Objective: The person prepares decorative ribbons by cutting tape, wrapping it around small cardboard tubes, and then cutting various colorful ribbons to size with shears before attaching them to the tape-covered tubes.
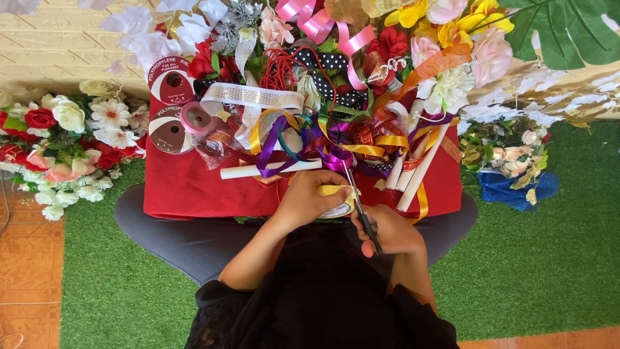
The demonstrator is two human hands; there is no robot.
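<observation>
Your left hand grips a yellow ribbon roll while your right hand, just beside it, grasps scissors with blades toward the purple ribbon ahead: cutting step, and the next move likely needs taut ribbon between blades

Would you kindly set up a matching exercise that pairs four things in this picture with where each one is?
Things:
1. scissors
2. yellow ribbon roll
3. blue cloth
4. white paper roll

Places:
A. on the green turf, right of the red cloth
B. in the right hand
C. lying on the red cloth, above the left hand
D. under the left hand

Pairs: 1-B, 2-D, 3-A, 4-C
</observation>
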